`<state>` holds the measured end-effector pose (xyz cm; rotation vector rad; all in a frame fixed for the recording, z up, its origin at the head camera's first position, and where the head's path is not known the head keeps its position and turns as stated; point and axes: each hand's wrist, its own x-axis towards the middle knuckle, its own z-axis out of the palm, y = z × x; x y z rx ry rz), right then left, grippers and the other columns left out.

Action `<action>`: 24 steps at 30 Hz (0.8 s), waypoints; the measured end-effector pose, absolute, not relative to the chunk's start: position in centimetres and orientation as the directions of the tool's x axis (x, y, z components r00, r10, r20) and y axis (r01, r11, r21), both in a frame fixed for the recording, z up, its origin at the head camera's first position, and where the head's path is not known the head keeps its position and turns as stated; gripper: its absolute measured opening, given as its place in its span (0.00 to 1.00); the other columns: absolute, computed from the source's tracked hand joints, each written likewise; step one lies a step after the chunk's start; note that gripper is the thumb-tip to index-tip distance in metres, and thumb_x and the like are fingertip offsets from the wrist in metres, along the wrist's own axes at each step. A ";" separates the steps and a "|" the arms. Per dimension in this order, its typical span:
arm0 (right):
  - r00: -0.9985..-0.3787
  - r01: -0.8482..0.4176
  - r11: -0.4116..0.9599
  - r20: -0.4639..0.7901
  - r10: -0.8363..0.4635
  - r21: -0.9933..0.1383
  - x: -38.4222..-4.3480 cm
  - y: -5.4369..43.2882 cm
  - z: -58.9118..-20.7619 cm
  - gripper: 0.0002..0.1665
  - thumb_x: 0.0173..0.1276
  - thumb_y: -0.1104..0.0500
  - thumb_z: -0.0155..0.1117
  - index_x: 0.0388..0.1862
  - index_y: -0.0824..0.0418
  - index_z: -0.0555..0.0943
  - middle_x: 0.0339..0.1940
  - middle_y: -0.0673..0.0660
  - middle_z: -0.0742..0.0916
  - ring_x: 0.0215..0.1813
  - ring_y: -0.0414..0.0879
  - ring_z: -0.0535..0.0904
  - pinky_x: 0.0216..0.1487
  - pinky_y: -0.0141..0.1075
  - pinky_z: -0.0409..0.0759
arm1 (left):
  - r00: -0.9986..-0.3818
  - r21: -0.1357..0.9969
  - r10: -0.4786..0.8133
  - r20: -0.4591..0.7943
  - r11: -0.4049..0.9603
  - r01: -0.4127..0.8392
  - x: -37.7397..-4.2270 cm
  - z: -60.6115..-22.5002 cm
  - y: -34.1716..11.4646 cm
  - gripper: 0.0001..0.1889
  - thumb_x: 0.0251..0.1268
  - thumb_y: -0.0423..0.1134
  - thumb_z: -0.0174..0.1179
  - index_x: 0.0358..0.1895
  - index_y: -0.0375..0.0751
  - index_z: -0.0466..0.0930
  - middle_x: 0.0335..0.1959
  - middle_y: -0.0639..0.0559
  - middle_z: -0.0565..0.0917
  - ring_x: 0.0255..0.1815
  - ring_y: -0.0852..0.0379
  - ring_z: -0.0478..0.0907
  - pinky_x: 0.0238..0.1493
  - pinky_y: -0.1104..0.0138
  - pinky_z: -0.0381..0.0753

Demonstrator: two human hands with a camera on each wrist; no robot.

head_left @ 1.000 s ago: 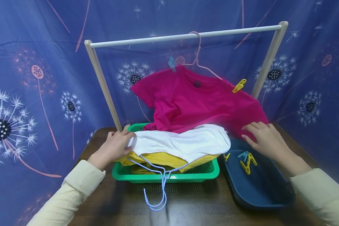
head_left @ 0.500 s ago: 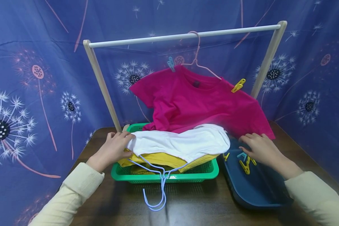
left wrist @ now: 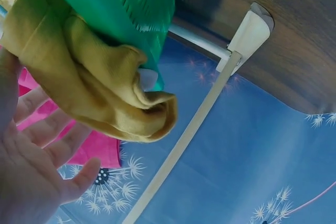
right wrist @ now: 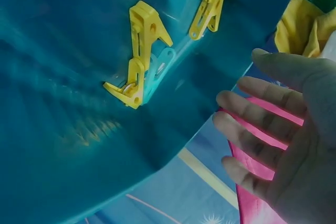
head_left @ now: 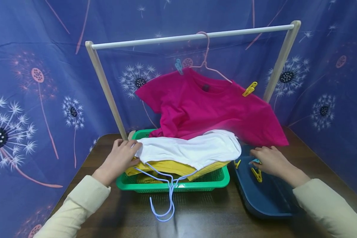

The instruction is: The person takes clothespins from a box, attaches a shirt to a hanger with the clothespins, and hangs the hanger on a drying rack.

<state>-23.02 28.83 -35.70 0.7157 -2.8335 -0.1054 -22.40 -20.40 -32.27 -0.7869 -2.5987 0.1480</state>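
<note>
My left hand (head_left: pixel 120 157) rests at the left end of a folded white garment (head_left: pixel 190 148) and the yellow garment (head_left: pixel 172 167) below it. Its fingers look spread and fairly straight beside the yellow cloth (left wrist: pixel 89 66) in the left wrist view. Two light-blue hangers (head_left: pixel 171 191) poke out of the pile, hooks toward me. Over the dark blue tub (head_left: pixel 273 198) hovers my right hand (head_left: pixel 272 162), holding nothing, fingers extended. Inside the tub lie yellow clothespins (right wrist: pixel 147 30) and a light-blue clothespin (right wrist: pixel 160 69), partly hidden by that hand in the head view.
A green basket (head_left: pixel 172 187) supports the garments on the brown table (head_left: pixel 208 211). Behind it stands a rack with a white rail (head_left: pixel 166 39), where a magenta T-shirt (head_left: pixel 214 105) hangs on a pink hanger (head_left: pixel 206 54). Blue and yellow clothespins (head_left: pixel 250 89) grip its shoulders.
My right hand has moved down and slightly left, from the magenta T-shirt's sleeve to above the tub. The sleeve now hangs free. My left hand has stayed at the garments.
</note>
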 end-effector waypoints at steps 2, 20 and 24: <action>-0.865 -0.456 0.881 0.170 -0.471 0.123 -23.0 28.8 -35.8 0.14 0.48 0.53 0.72 0.31 0.56 0.79 0.23 0.49 0.80 0.26 0.45 0.74 0.31 0.45 0.71 | -0.754 -0.215 0.553 0.355 0.833 0.510 -22.4 -32.2 -20.5 0.24 0.48 0.47 0.69 0.48 0.44 0.73 0.46 0.47 0.79 0.44 0.46 0.77 0.54 0.44 0.63; -0.882 -0.456 0.867 0.031 -0.471 0.202 -23.3 28.9 -36.8 0.23 0.44 0.49 0.74 0.39 0.58 0.82 0.26 0.50 0.85 0.28 0.45 0.72 0.34 0.45 0.69 | -0.790 -0.088 0.510 0.339 0.854 0.513 -22.8 -31.3 -20.9 0.14 0.63 0.45 0.55 0.48 0.43 0.75 0.37 0.49 0.84 0.37 0.51 0.80 0.51 0.45 0.64; -0.885 -0.457 0.867 -0.005 -0.465 0.199 -23.3 28.9 -37.0 0.23 0.44 0.50 0.74 0.40 0.57 0.82 0.26 0.48 0.85 0.29 0.46 0.72 0.36 0.47 0.68 | -0.803 -0.073 0.483 0.348 0.869 0.490 -22.9 -31.3 -21.0 0.14 0.64 0.47 0.54 0.47 0.43 0.76 0.36 0.48 0.84 0.36 0.52 0.81 0.49 0.45 0.65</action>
